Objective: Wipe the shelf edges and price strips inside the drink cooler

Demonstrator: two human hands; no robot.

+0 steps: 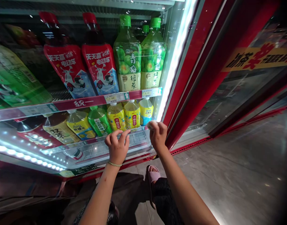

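Observation:
In front of a lit drinks fridge, my left hand [118, 145] is raised with its fingers bent and apart, holding nothing, a thin band at the wrist. My right hand [158, 134] is closed on a small whitish wad [152, 125], perhaps tissue or cloth, beside the fridge's right edge. Behind my hands stand small yellow-labelled bottles [132, 116] and a green-labelled one [99, 122] on the lower shelf. Large green tea bottles [129, 62] and red-labelled bottles [102, 68] fill the shelf above.
A red shelf strip [83, 102] carries price tags. The red door frame [192, 78] rises at the right, with another glass-fronted fridge beyond. Below are the grey tiled floor [227, 168] and my foot in a pink sandal [154, 175].

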